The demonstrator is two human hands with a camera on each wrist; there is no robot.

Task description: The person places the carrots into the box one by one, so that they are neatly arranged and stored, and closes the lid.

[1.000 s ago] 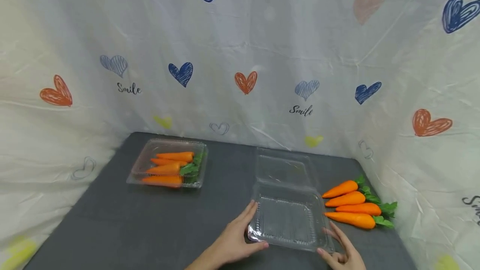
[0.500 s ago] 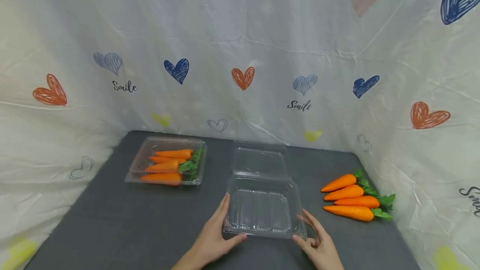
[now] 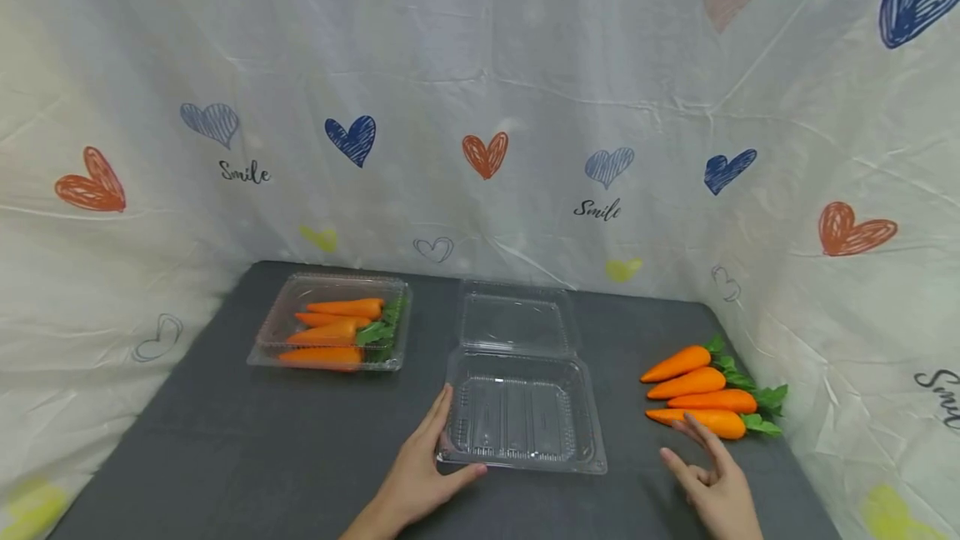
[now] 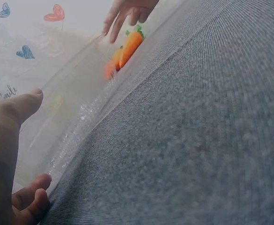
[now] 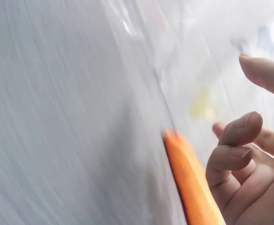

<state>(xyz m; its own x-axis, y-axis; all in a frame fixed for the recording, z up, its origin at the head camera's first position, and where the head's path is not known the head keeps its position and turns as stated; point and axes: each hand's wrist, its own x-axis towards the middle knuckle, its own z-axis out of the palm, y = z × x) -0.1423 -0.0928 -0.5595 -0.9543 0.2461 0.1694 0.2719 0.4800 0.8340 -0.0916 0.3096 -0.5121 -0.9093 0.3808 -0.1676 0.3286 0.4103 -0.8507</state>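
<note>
A clear plastic clamshell container (image 3: 517, 467) lies open on the dark cloth, its lid (image 3: 517, 319) folded back. My left hand (image 3: 420, 465) holds its near-left corner, fingers along the left side and thumb at the front rim. In the left wrist view the thumb (image 4: 22, 107) lies against the clear plastic. My right hand (image 3: 716, 482) is apart from the container, thumb and index finger spread, with the index fingertip overlapping the nearest carrot (image 3: 723, 423). In the right wrist view that orange carrot (image 5: 188, 180) shows beside the loosely curled fingers. Several carrots (image 3: 686, 383) lie in a row, green tops to the right.
At the back left stands a closed clear container (image 3: 273, 332) with several carrots inside. A white curtain (image 3: 525, 90) printed with hearts surrounds the grey table surface (image 3: 247, 448) at the back and both sides.
The open container has slid left and now rests in the middle, the left hand moving along with it. The right hand has let go of its right side and moved right to the carrots.
</note>
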